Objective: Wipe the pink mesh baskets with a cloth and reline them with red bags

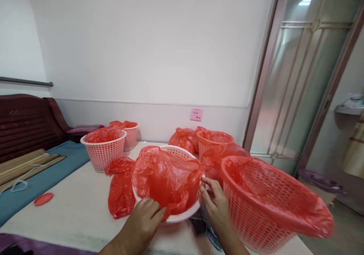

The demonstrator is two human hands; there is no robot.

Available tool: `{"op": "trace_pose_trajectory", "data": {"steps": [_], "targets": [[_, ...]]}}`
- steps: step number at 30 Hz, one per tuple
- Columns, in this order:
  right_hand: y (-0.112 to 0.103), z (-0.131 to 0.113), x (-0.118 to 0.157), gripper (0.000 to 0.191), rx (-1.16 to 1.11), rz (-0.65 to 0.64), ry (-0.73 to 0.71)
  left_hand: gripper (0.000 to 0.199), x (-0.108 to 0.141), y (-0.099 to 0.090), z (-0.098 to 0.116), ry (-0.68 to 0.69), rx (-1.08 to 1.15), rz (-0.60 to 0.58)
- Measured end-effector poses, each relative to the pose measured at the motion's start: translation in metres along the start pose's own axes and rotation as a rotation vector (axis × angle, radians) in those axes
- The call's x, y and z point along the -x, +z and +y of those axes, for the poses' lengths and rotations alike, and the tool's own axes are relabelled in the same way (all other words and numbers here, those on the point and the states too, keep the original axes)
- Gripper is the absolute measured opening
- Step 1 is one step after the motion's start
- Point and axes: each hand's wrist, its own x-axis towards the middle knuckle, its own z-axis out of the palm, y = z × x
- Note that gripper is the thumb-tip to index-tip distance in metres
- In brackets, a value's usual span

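Presently | left hand (146, 215) closed on red bag (167, 168) at white basket's (186, 214) near rim | right hand (216, 198) pinching its right rim, seemingly | basket over counter (82, 209), left of large basket (250, 207)

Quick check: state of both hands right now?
Left hand: closed on the red bag lining the white basket.
Right hand: at that basket's right side; grip cannot be told.

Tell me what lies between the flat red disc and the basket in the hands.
In the head view: crumpled red plastic beside the basket, then bare white surface toward the disc.
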Motion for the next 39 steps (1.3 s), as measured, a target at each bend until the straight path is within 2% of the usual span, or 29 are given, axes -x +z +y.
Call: {"op": "trace_pose_trajectory", "data": {"steps": [3, 6, 10, 12, 15, 20, 25, 29, 32, 35, 39], "targets": [[-0.008, -0.011, 0.003, 0.034, -0.135, 0.009, 0.111, 0.019, 0.0, -0.008, 0.013, 0.072, -0.048, 0.041], [-0.018, -0.022, 0.004, 0.035, -0.178, -0.026, 0.144, 0.024, -0.005, -0.012, 0.027, 0.104, -0.073, 0.086], [-0.031, -0.035, 0.003, 0.042, -0.209, -0.042, 0.234, 0.023, -0.014, -0.004, 0.048, 0.126, -0.11, 0.247], [-0.033, -0.037, 0.003, 0.049, -0.184, -0.045, 0.27, 0.023, -0.017, 0.001, 0.057, 0.128, -0.12, 0.298], [-0.03, -0.034, 0.006, 0.059, -0.049, -0.042, 0.251, 0.025, -0.021, 0.005, 0.068, 0.118, -0.131, 0.331], [-0.031, -0.033, 0.012, 0.047, -0.079, -0.027, 0.29, 0.024, -0.019, 0.001, 0.073, 0.088, -0.146, 0.306], [-0.038, -0.048, 0.014, 0.058, -0.043, -0.075, 0.258, 0.024, -0.016, -0.001, 0.073, 0.074, -0.132, 0.308], [-0.029, -0.05, 0.021, 0.068, 0.136, -0.065, 0.163, 0.024, -0.02, -0.002, 0.073, 0.046, -0.127, 0.276], [-0.024, -0.047, 0.027, 0.055, 0.268, -0.046, 0.07, 0.025, -0.021, -0.001, 0.075, 0.032, -0.132, 0.256], [-0.027, -0.045, 0.031, 0.044, 0.265, -0.029, 0.053, 0.025, -0.019, 0.0, 0.078, 0.035, -0.137, 0.274], [-0.037, -0.051, 0.033, 0.049, 0.277, -0.033, 0.055, 0.024, -0.017, 0.0, 0.081, 0.07, -0.139, 0.275]]}}
